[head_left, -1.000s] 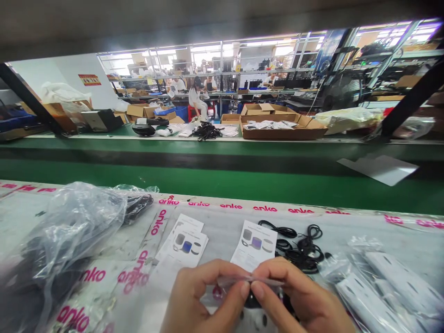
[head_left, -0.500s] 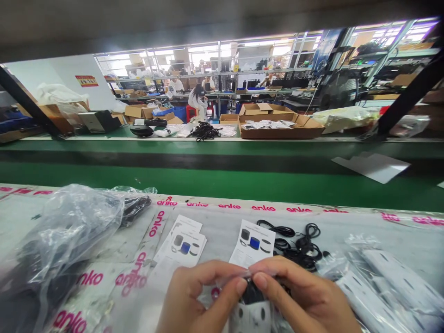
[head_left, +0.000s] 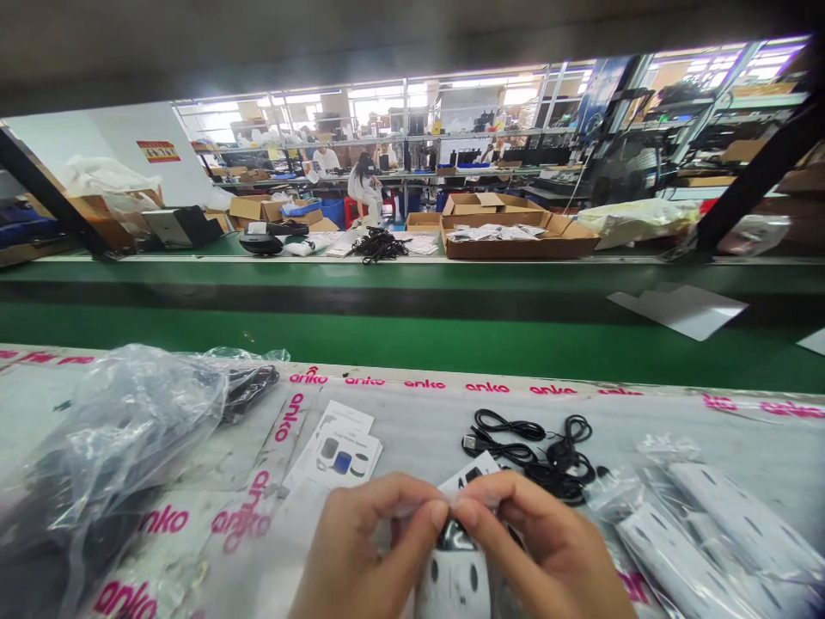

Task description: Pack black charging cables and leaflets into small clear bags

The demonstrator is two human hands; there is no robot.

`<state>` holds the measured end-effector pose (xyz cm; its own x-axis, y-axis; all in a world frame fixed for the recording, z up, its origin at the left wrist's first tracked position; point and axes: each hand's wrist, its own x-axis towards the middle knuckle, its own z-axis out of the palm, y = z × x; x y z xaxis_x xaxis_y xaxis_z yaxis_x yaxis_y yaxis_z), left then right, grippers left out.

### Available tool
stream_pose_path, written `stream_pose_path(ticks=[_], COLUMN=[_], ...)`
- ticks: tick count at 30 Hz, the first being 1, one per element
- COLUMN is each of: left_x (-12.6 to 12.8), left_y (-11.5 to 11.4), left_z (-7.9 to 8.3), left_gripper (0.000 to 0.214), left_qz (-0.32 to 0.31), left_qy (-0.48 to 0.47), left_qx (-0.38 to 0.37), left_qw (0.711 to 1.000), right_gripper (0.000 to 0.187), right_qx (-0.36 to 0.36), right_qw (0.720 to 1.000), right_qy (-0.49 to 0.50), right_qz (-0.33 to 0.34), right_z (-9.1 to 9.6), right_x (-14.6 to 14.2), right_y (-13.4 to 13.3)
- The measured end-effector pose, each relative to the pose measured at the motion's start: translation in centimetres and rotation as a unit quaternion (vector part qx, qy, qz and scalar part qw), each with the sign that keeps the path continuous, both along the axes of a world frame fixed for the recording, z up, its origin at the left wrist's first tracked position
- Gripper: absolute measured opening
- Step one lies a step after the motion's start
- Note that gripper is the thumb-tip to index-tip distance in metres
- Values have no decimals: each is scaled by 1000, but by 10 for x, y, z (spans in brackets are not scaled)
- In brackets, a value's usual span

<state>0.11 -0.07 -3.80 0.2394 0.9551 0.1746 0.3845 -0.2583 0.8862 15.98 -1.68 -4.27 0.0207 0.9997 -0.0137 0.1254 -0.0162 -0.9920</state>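
Note:
My left hand (head_left: pixel 377 550) and my right hand (head_left: pixel 538 550) meet at the front of the bench, each closed in a pinch on the top edge of a clear plastic bag (head_left: pixel 454 585). A folded white leaflet with dark oval marks shows inside the bag, with something black above it, perhaps a cable. Just behind my fingers lies a printed leaflet (head_left: pixel 472 469), mostly hidden by my hands. To the left is a small stack of printed leaflets (head_left: pixel 348 456). Black cables (head_left: pixel 560 460), coiled and tied, lie beyond my right hand.
Several filled plastic bags (head_left: pixel 728 524) lie at right. A large clear plastic bag (head_left: pixel 148 430) with dark contents covers the left side. Behind the bench runs a green conveyor belt (head_left: pixel 387 335), with a white sheet (head_left: pixel 683 309) on it. An open cardboard box (head_left: pixel 516 245) stands beyond.
Both hands have shifted slightly left, still pinching the bag's top. The printed leaflet behind them now sits lower and more covered, exposing more of the cables.

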Motion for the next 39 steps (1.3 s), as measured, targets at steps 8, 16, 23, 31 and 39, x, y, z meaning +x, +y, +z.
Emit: stream_pose_path(ticks=[8,16,23,31,39], left_x=[-8,5,8,6,7], left_y=[15,7,4,2,9], left_z=[-9,0,2,-2,-2], left_gripper=[26,33,21,29,24], left_qz=[-37,18,36,-5,13], left_qy=[-146,-102,-95,-20,-100], left_qx=[-185,-176,-164,-153,-212], left_qw=[971,979,981,988,972], right_gripper=[19,30,24,30,21], right_qx=[-105,-94,-83,-47,-97], right_qw=[982,989,992,998,985], right_qy=[153,117,95,-7,127], right_qz=[23,16,19,39,63], right_z=[-1,-3,-5,-10,-4], right_x=[14,8,6,2,7], right_y=[13,10,9,4,11])
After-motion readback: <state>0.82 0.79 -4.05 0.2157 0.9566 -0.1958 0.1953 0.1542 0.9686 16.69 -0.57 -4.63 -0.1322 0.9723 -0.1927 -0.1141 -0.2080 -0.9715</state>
